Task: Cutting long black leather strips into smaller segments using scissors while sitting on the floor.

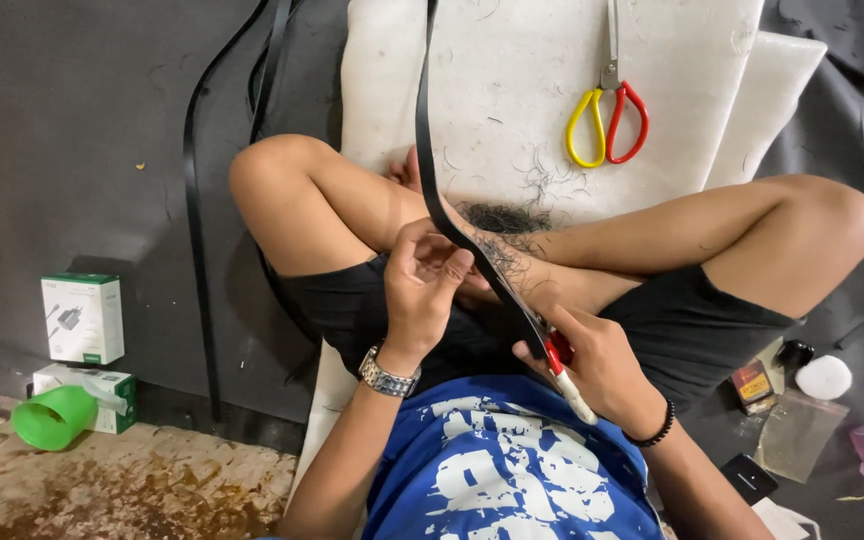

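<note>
The black strap (pixel 452 225) is being pinched over the lap by the closed left hand (pixel 422 285), while a red-handled cutter (pixel 559 362) is being gripped tightly by the right hand (pixel 597 365). Fingers could be cut if the blade is slipping.

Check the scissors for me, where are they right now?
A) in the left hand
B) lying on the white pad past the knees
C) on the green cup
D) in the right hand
B: the scissors, with one yellow and one red loop, lie alone on the white pad, while the left hand and right hand work the black strap.
</note>
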